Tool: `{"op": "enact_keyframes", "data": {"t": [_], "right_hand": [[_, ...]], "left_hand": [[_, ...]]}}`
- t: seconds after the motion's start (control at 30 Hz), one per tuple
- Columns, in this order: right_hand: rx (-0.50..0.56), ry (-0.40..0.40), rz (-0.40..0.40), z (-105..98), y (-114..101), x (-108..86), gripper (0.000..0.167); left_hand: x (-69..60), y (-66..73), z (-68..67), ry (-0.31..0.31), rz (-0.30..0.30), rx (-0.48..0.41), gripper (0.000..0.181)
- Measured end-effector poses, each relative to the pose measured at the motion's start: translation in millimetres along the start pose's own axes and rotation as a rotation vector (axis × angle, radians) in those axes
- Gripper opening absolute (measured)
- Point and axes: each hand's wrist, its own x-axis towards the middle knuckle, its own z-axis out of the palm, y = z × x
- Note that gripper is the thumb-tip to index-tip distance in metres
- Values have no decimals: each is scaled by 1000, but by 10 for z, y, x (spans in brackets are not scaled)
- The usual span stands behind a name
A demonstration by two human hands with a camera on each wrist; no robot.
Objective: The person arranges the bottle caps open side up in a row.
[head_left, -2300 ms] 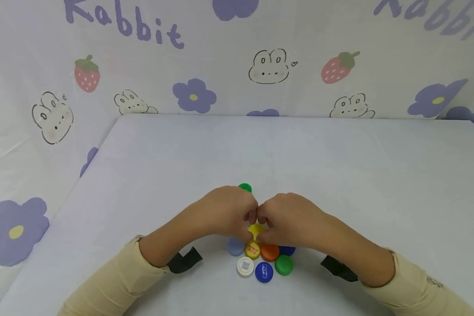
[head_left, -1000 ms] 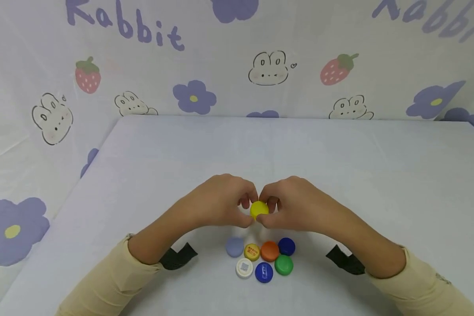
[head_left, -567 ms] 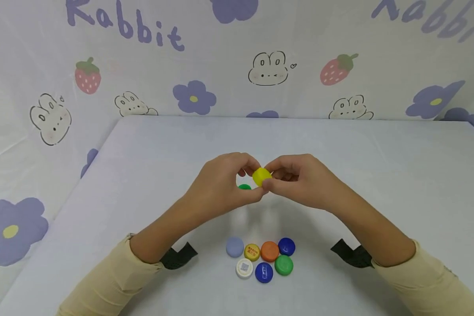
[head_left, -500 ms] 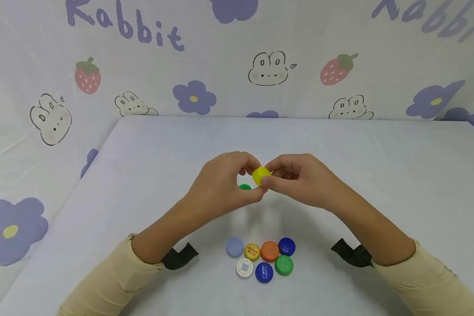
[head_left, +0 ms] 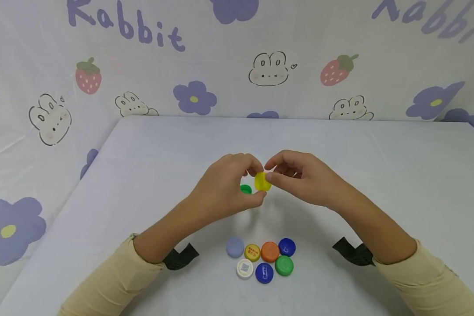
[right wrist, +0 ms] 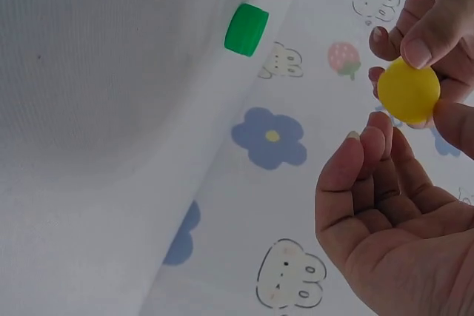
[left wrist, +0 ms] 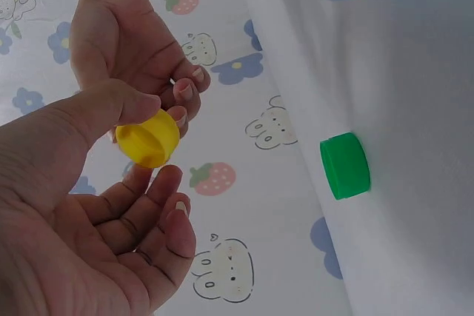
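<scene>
A yellow bottle cap (head_left: pixel 262 183) is held above the table by my left hand (head_left: pixel 227 186), pinched between thumb and fingertips. The right hand (head_left: pixel 310 180) rests its thumb on the cap's right edge, while its index fingertip stands apart from it. In the left wrist view the hollow side of the yellow cap (left wrist: pixel 144 142) shows; in the right wrist view its smooth, flat face (right wrist: pixel 409 92) does. A green cap (head_left: pixel 245 189) lies on the table beyond the left hand, partly hidden by it.
Nearer on the white table lie several caps: light blue (head_left: pixel 235 247), gold (head_left: pixel 252 253), orange (head_left: pixel 270 252), white (head_left: pixel 244 268), green (head_left: pixel 284 265) and two dark blue (head_left: pixel 287 247). A patterned cloth (head_left: pixel 300 39) hangs behind the table.
The yellow cap has been lifted off the table near the other caps and carried away from them by both hands. Just now it has turned slightly, and the right index finger has come away.
</scene>
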Motion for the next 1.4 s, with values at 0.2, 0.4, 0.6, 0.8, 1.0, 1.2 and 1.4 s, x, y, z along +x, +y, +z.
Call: {"op": "enact_keyframes", "data": {"t": [0.2,0.4,0.6,0.8,1.0,1.2,1.4], "right_hand": [[-23,-4,-36,-26,45,9,12],[-140,-39,-89,16,101,25,21],[-230,-67,-83,98,195,71,25],[-258,-110,-19,162,262,126,24],[-291,-125,6,203,300,174,21],[-306,-121,17,225,332,197,18],[-326,-129,33,233,332,202,18]], "left_hand": [[27,-41,16,-28,-14,-22,34],[59,-85,57,-71,-54,6,36],[88,-175,203,-147,-61,53,40],[102,-247,289,-191,-55,79,44],[109,-290,307,-209,-63,85,46],[113,-319,329,-223,-74,91,44],[127,-340,364,-233,-71,89,44]]}}
